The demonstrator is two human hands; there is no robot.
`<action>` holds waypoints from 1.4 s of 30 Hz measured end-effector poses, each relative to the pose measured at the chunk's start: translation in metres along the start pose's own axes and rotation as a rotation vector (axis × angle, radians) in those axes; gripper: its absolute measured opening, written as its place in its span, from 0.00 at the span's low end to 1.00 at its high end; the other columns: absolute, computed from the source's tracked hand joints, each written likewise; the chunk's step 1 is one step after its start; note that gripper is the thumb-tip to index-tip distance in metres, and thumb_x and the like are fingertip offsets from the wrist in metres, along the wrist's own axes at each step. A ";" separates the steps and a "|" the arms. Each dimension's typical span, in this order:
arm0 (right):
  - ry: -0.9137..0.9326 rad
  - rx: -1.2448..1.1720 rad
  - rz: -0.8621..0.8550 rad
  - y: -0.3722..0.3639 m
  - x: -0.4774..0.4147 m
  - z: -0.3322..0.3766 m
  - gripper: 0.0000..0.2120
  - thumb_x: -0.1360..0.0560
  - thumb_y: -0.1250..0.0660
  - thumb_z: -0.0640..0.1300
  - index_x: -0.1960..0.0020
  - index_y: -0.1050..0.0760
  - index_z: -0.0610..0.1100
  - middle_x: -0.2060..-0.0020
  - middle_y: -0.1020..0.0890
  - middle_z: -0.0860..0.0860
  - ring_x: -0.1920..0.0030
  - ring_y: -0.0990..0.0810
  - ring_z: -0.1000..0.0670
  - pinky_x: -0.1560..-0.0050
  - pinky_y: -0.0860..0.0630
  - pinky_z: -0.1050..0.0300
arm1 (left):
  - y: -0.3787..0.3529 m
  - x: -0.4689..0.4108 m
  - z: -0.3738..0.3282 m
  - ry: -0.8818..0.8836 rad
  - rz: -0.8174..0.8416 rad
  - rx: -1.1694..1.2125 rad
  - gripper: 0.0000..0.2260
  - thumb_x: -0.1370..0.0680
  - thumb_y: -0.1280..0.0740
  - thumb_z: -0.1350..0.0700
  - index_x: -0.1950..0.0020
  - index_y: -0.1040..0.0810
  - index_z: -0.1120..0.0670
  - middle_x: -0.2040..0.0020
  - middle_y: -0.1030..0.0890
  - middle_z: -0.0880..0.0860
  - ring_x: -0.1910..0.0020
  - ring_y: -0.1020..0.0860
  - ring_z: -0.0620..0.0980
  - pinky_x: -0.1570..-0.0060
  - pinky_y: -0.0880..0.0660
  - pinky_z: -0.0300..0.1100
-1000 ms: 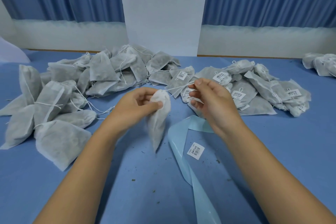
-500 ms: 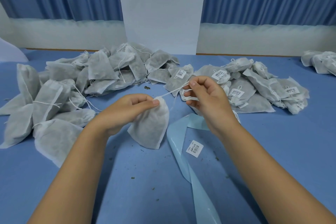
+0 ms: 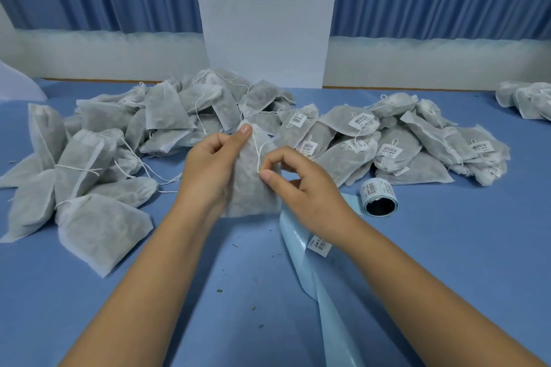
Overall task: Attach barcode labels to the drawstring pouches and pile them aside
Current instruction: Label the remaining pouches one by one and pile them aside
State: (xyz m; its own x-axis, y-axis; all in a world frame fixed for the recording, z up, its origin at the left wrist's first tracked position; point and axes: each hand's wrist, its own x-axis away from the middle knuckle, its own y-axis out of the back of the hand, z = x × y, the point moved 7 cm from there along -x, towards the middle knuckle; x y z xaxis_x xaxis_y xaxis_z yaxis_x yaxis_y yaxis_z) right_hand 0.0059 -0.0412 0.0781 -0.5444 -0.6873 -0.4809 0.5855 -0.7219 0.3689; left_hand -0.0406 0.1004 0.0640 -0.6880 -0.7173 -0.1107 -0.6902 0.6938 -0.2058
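Note:
My left hand [image 3: 208,167] grips the top of a grey-white drawstring pouch [image 3: 252,188], which hangs upright over the blue table. My right hand [image 3: 301,188] pinches the pouch's white drawstring [image 3: 258,155] in front of the fabric. A roll of barcode labels [image 3: 379,196] lies just right of my right hand. Its pale blue backing strip [image 3: 316,277] trails toward me, with one loose label [image 3: 320,246] on it under my right wrist. Unlabelled pouches [image 3: 98,164] are heaped at the left. Labelled pouches [image 3: 396,146] are piled at the right.
The blue table [image 3: 462,247] runs back to a white wall and blue curtains. A few more pouches [image 3: 527,100] lie at the far right edge. Small dark crumbs [image 3: 219,290] dot the table between my forearms.
My left hand has lifted the pouch and turned it upright. My right hand has come down along the drawstring toward the pouch's front. The label roll now shows beside my right hand.

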 end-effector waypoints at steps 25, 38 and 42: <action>-0.658 0.776 0.567 0.051 0.037 -0.064 0.20 0.35 0.23 0.58 0.56 0.18 0.42 0.61 0.15 0.46 0.67 0.22 0.52 0.64 0.28 0.59 | -0.008 0.001 0.022 0.078 0.143 -0.234 0.06 0.25 0.27 0.51 0.59 0.17 0.52 0.63 0.15 0.47 0.64 0.18 0.43 0.64 0.24 0.35; -0.629 0.872 0.555 0.039 0.039 -0.059 0.17 0.37 0.23 0.54 0.63 0.22 0.41 0.69 0.21 0.47 0.69 0.25 0.49 0.68 0.31 0.59 | -0.007 -0.001 0.027 0.098 0.139 -0.264 0.08 0.25 0.27 0.50 0.54 0.17 0.55 0.61 0.15 0.48 0.63 0.19 0.44 0.62 0.24 0.37; -0.616 0.834 0.556 0.043 0.038 -0.056 0.17 0.35 0.25 0.53 0.55 0.19 0.40 0.58 0.15 0.47 0.63 0.20 0.48 0.67 0.29 0.60 | -0.009 0.000 0.028 0.100 0.154 -0.261 0.07 0.24 0.28 0.50 0.55 0.17 0.53 0.61 0.15 0.48 0.62 0.18 0.44 0.63 0.24 0.35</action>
State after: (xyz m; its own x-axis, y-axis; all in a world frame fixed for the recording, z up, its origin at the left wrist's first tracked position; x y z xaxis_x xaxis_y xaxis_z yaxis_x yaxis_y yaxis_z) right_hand 0.0439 -0.0940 0.0311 -0.6701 -0.6826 0.2916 0.3840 0.0174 0.9232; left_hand -0.0282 0.0923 0.0386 -0.7985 -0.6015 -0.0226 -0.6016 0.7962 0.0635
